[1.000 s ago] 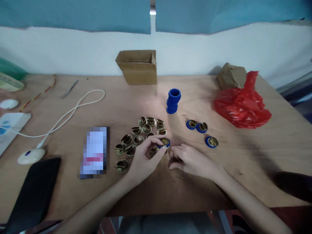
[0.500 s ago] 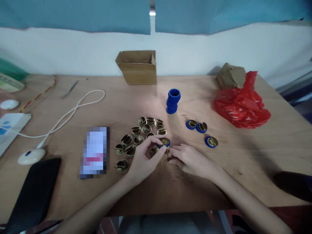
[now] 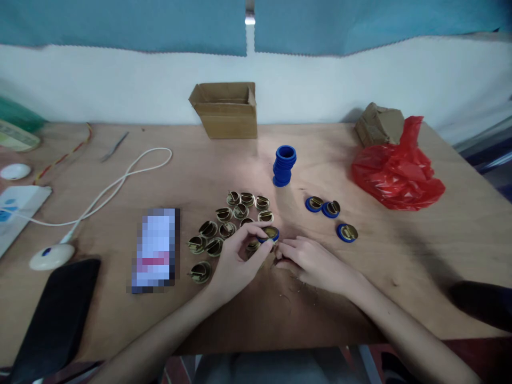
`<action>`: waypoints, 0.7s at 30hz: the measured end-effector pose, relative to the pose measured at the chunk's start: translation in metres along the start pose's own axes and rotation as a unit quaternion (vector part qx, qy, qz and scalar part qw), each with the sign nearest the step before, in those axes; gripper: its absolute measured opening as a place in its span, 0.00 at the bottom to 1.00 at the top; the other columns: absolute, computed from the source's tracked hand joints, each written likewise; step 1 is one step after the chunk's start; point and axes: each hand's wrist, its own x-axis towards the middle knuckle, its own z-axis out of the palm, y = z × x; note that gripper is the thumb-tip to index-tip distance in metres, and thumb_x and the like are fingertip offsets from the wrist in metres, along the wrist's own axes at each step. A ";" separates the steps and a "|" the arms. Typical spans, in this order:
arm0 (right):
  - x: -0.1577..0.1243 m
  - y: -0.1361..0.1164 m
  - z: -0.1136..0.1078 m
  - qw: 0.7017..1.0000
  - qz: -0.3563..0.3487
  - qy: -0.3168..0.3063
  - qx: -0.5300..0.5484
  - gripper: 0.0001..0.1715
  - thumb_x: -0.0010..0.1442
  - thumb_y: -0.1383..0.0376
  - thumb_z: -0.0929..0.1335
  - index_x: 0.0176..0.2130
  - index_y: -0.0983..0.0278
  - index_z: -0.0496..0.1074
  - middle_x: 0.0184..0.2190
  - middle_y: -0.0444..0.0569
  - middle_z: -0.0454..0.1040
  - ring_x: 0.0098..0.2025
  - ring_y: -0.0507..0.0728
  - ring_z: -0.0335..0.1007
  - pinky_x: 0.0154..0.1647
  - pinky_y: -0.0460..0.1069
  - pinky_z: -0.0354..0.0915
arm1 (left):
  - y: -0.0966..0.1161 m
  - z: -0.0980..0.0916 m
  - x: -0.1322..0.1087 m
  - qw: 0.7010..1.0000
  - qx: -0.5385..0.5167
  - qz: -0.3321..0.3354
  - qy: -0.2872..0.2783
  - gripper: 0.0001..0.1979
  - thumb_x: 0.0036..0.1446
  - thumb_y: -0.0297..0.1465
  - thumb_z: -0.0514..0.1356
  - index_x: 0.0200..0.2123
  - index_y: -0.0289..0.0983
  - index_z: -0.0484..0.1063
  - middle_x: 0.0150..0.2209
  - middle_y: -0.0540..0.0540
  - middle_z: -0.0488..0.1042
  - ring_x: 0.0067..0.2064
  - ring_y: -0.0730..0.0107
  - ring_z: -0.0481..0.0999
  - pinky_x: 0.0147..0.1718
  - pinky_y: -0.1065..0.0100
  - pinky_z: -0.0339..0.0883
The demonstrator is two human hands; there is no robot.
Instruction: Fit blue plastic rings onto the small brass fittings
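Between the thumb and fingers of my left hand is a round brass-coloured piece with a blue ring around it. My right hand is closed just to the right of it, fingertips pinched together. Whatever those fingertips hold, if anything, is hidden. Several round brass-coloured pieces with raised flaps lie around and left of my left hand. Beyond my right hand are 3 similar pieces in blue rings. A leaning stack of blue rings stands farther back.
An open cardboard box stands by the wall. At the right sit a red plastic bag and a crumpled brown package. A phone, a white cable and a black slab-like object lie left. Thin strands lie near the front.
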 end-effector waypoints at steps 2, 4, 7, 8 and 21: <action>0.001 -0.001 0.001 1.000 0.002 0.008 -0.010 0.08 0.70 0.64 0.66 0.38 0.65 0.70 0.37 0.51 0.75 0.38 0.58 0.72 0.38 0.51 0.64 | 0.000 0.000 0.000 1.000 -0.002 0.000 0.000 0.02 0.61 0.27 0.62 0.36 0.39 0.70 0.51 0.40 0.78 0.54 0.62 0.78 0.53 0.61 0.74; 0.001 -0.002 0.002 1.000 0.005 0.017 -0.018 0.07 0.70 0.65 0.65 0.40 0.66 0.71 0.41 0.54 0.74 0.40 0.59 0.72 0.40 0.53 0.67 | -0.001 0.000 0.000 1.000 -0.004 -0.003 -0.001 0.02 0.61 0.27 0.62 0.36 0.38 0.70 0.51 0.40 0.78 0.54 0.62 0.78 0.53 0.62 0.73; 0.002 -0.003 0.004 0.999 0.003 0.022 -0.032 0.06 0.69 0.67 0.65 0.41 0.67 0.72 0.43 0.56 0.73 0.41 0.60 0.73 0.41 0.54 0.70 | 0.000 -0.001 -0.001 1.000 -0.003 -0.005 -0.005 0.02 0.61 0.27 0.62 0.36 0.38 0.70 0.51 0.40 0.77 0.54 0.63 0.78 0.53 0.62 0.73; 0.002 -0.003 0.005 0.999 0.001 0.021 -0.037 0.05 0.68 0.69 0.65 0.41 0.68 0.72 0.43 0.56 0.73 0.41 0.60 0.73 0.41 0.55 0.70 | 0.000 -0.001 -0.001 1.000 -0.001 -0.005 -0.005 0.02 0.61 0.27 0.62 0.36 0.38 0.70 0.51 0.40 0.77 0.54 0.62 0.78 0.53 0.62 0.73; 0.003 -0.002 0.010 0.997 -0.006 0.011 -0.077 0.09 0.62 0.78 0.64 0.42 0.70 0.70 0.43 0.59 0.72 0.39 0.62 0.72 0.41 0.57 0.73 | 0.000 -0.001 0.000 1.000 0.006 0.000 -0.002 0.02 0.61 0.28 0.62 0.36 0.39 0.70 0.51 0.39 0.78 0.55 0.60 0.78 0.53 0.59 0.73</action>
